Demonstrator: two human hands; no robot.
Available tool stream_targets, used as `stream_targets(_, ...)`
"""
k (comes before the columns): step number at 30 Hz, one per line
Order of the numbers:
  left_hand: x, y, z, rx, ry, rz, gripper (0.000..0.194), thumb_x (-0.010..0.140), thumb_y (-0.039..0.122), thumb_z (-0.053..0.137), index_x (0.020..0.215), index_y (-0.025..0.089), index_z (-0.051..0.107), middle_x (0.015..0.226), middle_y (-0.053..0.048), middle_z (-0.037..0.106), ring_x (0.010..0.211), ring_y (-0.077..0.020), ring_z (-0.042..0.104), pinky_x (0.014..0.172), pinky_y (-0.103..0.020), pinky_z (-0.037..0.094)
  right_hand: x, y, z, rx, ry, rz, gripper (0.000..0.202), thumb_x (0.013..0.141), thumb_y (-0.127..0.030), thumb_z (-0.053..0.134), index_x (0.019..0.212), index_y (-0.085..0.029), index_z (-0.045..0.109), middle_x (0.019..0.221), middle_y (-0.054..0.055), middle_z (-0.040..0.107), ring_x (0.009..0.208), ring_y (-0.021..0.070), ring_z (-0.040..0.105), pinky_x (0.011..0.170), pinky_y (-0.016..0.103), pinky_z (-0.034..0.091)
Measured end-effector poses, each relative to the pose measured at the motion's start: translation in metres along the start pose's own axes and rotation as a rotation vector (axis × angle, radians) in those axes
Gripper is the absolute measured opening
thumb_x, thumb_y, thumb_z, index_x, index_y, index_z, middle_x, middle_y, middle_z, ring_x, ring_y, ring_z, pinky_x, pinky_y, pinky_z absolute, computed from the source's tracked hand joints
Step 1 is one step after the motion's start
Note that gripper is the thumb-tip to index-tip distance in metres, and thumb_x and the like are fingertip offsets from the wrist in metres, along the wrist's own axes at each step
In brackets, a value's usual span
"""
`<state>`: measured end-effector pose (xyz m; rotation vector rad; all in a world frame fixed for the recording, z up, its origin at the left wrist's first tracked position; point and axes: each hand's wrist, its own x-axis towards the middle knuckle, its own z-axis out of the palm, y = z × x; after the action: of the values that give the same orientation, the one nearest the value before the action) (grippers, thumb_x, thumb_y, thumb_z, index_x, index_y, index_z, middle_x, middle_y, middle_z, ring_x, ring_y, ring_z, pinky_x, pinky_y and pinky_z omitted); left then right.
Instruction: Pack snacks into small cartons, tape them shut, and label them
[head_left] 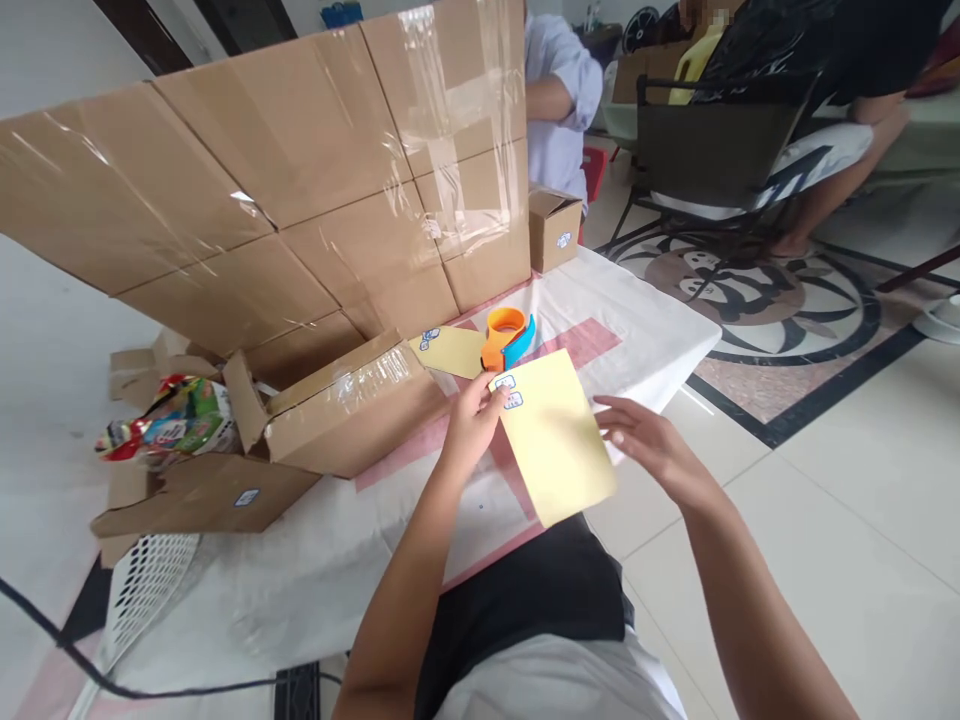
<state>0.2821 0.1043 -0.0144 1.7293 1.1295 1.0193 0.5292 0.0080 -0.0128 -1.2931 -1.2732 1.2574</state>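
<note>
My left hand [476, 420] pinches the upper left corner of a pale yellow envelope-like sheet [566, 450], close to two small blue-edged labels on it. The sheet is held tilted above the table's front edge. Just off its right edge is my right hand [645, 440], fingers apart and holding nothing. Behind the sheet, an orange tape dispenser [507, 325] with a blue part rests on the table. To the left of the dispenser lies another yellow sheet [454, 352] with blue-edged labels, partly hidden.
A tall wall of taped cardboard [337, 170] stands along the table's back. An open carton [352, 410] and a colourful plastic bag [187, 420] are at left. A small box [555, 230] sits at the far corner of the white-covered table [652, 310]. Other people are beyond.
</note>
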Motion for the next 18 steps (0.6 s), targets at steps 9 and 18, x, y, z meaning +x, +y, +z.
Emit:
stream_targets(9,-0.045,0.029,-0.029,0.12,0.016,0.095,0.042,0.108,0.04,0.043,0.149,0.032,0.048,0.129,-0.009,0.068,0.101,-0.0197,0.071,0.083,-0.033,0.06,0.041,-0.066,0.063,-0.777,0.041,-0.502,0.015,0.095,-0.035,0.065,0.097,-0.021,0.07,0.113,0.012,0.072,0.119,0.0353,0.058,0.102,0.052,0.039)
stream_targets(18,-0.052,0.028,-0.043,0.588,0.37,0.497,0.023,0.101,0.024,0.057,0.123,0.026,0.065,0.116,-0.01,0.071,0.109,-0.0242,0.068,0.095,-0.04,0.053,0.055,-0.071,0.065,-0.245,-0.499,-0.166,0.035,0.105,-0.044,0.05,0.084,-0.02,0.062,0.071,-0.001,0.056,0.065,0.0148,0.047,0.059,0.028,0.032)
